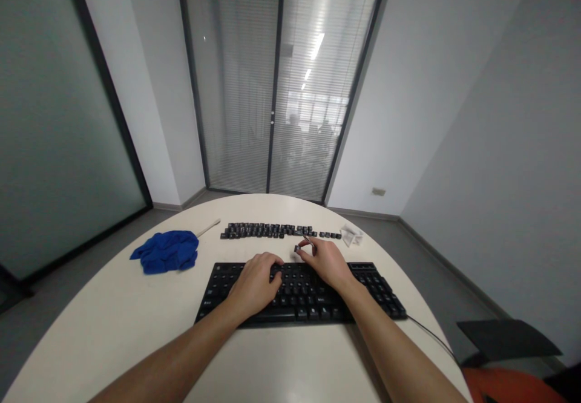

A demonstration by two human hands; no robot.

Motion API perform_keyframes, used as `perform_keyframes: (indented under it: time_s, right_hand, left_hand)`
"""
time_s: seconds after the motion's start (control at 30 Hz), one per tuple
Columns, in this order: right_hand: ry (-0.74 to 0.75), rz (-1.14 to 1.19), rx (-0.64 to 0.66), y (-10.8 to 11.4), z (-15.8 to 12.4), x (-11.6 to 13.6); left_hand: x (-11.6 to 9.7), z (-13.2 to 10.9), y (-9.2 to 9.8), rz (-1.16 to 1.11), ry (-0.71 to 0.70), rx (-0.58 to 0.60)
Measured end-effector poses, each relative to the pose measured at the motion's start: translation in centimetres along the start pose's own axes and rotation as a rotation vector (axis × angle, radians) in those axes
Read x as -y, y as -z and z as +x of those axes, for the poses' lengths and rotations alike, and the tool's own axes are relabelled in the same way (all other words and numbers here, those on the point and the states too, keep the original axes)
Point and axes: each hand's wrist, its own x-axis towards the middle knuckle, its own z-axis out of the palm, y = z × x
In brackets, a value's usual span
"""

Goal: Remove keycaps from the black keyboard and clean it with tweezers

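Note:
A black keyboard (290, 313) lies across the table in front of me. My left hand (256, 276) rests on its left-middle keys, fingers bent and thumb apart from them, holding nothing that I can see. Just above the back edge of the keyboard, my right hand (327, 261) pinches a small black keycap (297, 249) at its fingertips. A thin, tool-like piece (308, 241) shows by the same fingers; its kind is too small to make out. Beyond both hands, loose black keycaps (254, 230) stand in rows on the table.
On the left of the round white table (109, 312) lies a crumpled blue cloth (170, 250), with a thin light-coloured stick (209, 227) beside it. A crumpled whitish item (351, 235) sits at the right end of the rows. The keyboard cable (431, 333) runs off rightward near a chair (508, 339).

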Motion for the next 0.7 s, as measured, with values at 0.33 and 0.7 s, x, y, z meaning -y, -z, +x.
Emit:
perform_keyframes:
  time_s: [0.33, 0.7]
  right_hand:
    - [-0.072, -0.229, 0.144, -0.9, 3.7, -1.7]
    - [-0.076, -0.321, 0.128, -2.8, 5.7, -0.8]
  left_hand:
    - [-0.2, 0.0, 0.0, -0.010, 0.017, -0.006]
    - [-0.1, -0.1, 0.0, -0.015, 0.002, -0.006]
